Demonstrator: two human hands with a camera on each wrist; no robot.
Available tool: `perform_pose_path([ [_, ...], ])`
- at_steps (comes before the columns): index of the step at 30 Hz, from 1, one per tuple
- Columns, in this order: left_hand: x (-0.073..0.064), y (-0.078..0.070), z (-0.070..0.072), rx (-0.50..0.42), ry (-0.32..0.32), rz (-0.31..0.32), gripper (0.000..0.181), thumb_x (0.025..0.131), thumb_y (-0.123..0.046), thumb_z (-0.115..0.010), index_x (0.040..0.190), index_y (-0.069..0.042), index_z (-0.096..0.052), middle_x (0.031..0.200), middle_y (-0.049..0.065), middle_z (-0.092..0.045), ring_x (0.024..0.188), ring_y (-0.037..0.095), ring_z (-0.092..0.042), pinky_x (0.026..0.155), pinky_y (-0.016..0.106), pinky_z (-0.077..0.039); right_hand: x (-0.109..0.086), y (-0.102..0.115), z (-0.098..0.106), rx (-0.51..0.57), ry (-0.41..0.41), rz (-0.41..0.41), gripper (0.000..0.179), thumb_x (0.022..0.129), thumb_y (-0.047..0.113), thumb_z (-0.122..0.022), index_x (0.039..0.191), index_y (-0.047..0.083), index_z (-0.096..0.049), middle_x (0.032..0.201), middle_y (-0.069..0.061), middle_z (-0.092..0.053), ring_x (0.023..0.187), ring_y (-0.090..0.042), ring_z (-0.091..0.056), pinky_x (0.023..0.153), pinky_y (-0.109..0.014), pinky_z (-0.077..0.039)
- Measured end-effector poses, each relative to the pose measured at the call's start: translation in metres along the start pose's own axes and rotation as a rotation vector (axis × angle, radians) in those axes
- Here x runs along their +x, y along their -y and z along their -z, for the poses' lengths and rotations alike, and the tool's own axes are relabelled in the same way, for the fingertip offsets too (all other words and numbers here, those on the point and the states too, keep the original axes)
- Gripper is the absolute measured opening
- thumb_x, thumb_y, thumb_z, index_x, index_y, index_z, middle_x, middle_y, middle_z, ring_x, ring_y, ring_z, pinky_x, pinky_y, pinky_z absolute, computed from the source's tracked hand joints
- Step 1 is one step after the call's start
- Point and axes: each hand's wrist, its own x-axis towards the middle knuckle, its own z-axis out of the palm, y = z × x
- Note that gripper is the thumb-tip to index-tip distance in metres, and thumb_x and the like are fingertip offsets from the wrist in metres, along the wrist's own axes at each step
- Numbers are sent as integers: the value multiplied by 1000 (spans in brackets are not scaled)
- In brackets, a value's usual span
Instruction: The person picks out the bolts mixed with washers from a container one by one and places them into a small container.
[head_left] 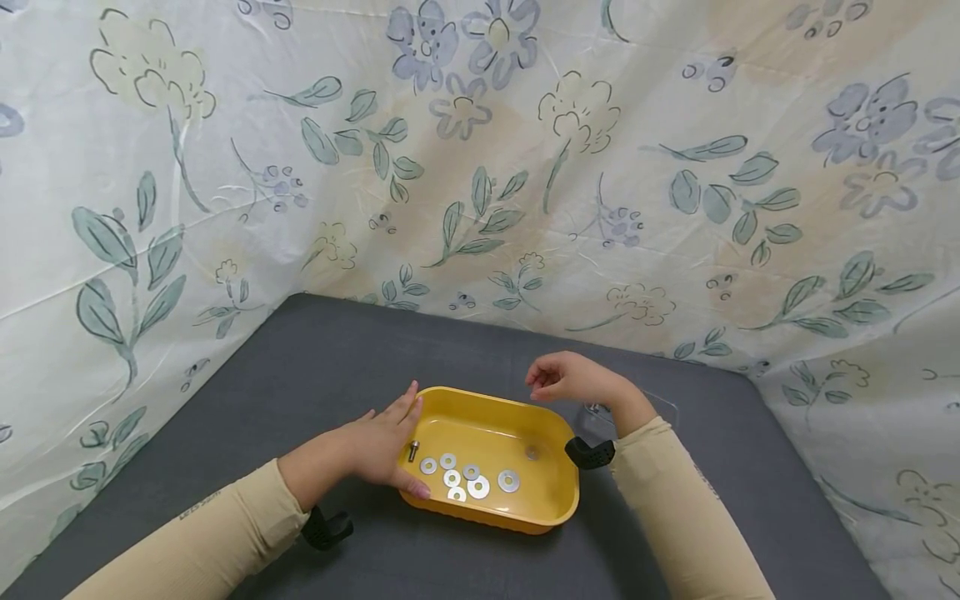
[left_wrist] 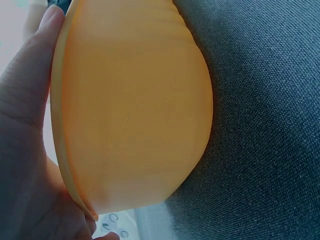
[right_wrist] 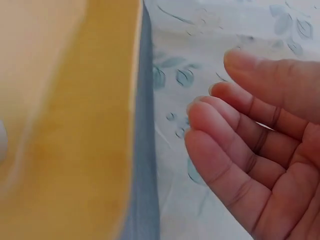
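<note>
My left hand (head_left: pixel 378 446) lies across the left end of a yellow plastic tray (head_left: pixel 480 396), its fingers extended and its thumb at the near rim. In the left wrist view, the thumb (left_wrist: pixel 47 37) lies along the rim above the tray's outer wall (left_wrist: pixel 130 100). Several flat metal washers (head_left: pixel 478 487) lie in the tray, mostly toward the near left. A small bolt (head_left: pixel 413 451) is near the left wall. A blurred, round item (head_left: pixel 532 452) shows toward the right. Above the far right rim hovers my right hand (right_wrist: pixel 265 135), fingers loosely bent, holding nothing visible.
Right of the tray, partly behind the right forearm, stands a clear plastic container (head_left: pixel 595 423) with small items hard to make out. A dark grey cloth (head_left: pixel 352 350) covers the table. Floral fabric (head_left: pixel 480 208) hangs behind and at the sides.
</note>
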Motion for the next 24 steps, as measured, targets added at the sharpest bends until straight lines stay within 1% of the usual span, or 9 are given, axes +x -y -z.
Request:
perform_pose_path([
  [4,-1,0,1,-7,3,-3,129,57,-79,-59,147,-5,-4,152,9,15,140,24,-5,105,56,-19,11,8,-10,-21,50,30,13,85,14,-65,97,8,-63,84,0,-61,75,-17,-56,71,-28,-50],
  [8,-1,0,1,-11,2,-8,128,58,-78,-60,147,-5,-4,152,9,14,140,24,-5,105,56,-19,22,16,-21,-43,85,53,17,86,12,-65,99,3,-63,83,1,-61,74,-16,-55,70,-28,-49],
  [12,-2,1,1,-13,6,-11,128,59,-78,-60,147,-5,-4,152,9,15,140,25,-5,104,57,-19,30,23,-33,-38,88,61,18,85,12,-65,101,4,-63,84,2,-61,76,-16,-55,71,-27,-49],
  [19,-1,0,1,-1,12,-8,128,58,-80,-57,147,-5,-4,151,9,15,139,25,-6,104,57,-19,44,31,-51,4,108,112,22,85,13,-65,104,3,-62,86,2,-62,78,-15,-57,73,-26,-49],
  [24,0,0,1,5,12,-12,127,59,-80,-57,147,-5,-4,151,9,15,139,24,-5,104,57,-19,55,32,-64,-22,111,131,20,84,13,-66,102,4,-62,84,4,-61,76,-12,-57,72,-23,-49],
])
